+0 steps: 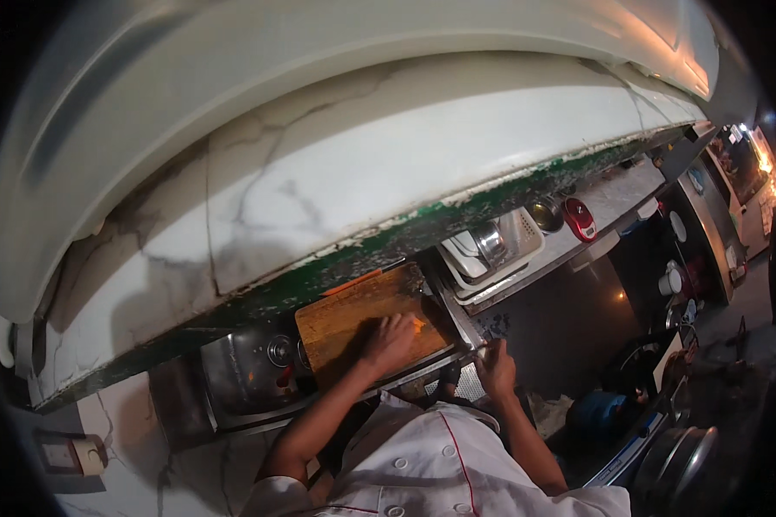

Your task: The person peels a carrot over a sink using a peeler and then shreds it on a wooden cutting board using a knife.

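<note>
A worn wooden cutting board (336, 323) lies across the steel sink unit in front of me. My left hand (391, 339) is over it, fingers bent down onto a small orange food piece (418, 324) that sticks out past the fingertips. To the right, beyond the board's edge, my right hand (495, 368) is at the steel counter rim (465, 329) with its fingers curled. Something small and pale shows by those fingers; whether they grip it is unclear. A flat orange strip (352, 283) lies along the board's far edge.
Left of the board is a steel sink basin (246, 371) with orange and red scraps. A white basket (530, 239) with dishes, a metal bowl (546, 214) and a red kitchen scale (579, 218) stand to the right. A marble-look ledge (362, 168) overhangs the far side.
</note>
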Demonstrator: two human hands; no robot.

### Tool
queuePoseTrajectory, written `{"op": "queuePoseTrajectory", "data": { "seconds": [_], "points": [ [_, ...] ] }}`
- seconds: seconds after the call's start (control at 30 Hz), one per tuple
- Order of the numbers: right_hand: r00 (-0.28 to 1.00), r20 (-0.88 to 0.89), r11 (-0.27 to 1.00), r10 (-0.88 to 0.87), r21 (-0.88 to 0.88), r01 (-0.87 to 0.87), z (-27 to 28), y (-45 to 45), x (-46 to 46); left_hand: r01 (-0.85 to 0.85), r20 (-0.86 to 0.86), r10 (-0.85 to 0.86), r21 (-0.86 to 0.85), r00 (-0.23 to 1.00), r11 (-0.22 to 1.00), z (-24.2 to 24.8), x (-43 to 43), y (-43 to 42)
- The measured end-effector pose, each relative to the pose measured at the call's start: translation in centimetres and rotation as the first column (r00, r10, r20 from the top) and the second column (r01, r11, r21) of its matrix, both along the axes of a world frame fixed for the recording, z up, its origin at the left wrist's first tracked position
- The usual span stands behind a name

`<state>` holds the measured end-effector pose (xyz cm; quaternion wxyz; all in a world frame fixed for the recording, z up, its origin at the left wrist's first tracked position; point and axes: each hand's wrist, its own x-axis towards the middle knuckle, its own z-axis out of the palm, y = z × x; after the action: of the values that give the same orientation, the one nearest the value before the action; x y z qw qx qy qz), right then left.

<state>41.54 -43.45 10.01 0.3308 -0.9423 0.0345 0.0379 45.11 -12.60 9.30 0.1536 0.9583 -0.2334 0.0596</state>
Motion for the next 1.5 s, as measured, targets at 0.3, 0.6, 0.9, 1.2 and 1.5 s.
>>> {"op": "queuePoseTrajectory", "data": {
  "seconds": [0.3, 0.6, 0.9, 1.2, 1.5],
  "points": [
    [0.999, 0.006, 0.999, 0.051, 0.007, -0.052, 0.0, 0.8, 0.1, 0.002, -0.16, -0.03, -0.169, 0.987, 0.986, -2.1, 2.1, 4.7],
    [0.987, -0.147, 0.971, 0.071, 0.235, -0.035, -0.9, 2.4, -2.3, 0.427, -0.061, -0.431, -0.058, 0.901, 0.902, -0.9, 3.6, 5.3],
    [0.963, -0.243, 0.971, 0.116, 0.231, -0.059, -3.4, 7.4, -4.5, 0.436, 0.046, -0.434, -0.04, 0.9, 0.899, -5.6, 3.9, 5.3],
    [0.933, -0.142, 0.911, 0.33, 0.307, -0.275, -4.1, 11.4, -4.3, 0.116, 0.066, -0.119, 0.042, 0.991, 0.992, -6.4, 0.3, 4.3],
    [0.865, -0.157, 0.861, 0.477, 0.283, -0.423, -5.4, 11.6, -1.4, -0.361, -0.028, 0.362, 0.038, 0.932, 0.932, -5.7, -4.0, 1.2]
  ]
}}
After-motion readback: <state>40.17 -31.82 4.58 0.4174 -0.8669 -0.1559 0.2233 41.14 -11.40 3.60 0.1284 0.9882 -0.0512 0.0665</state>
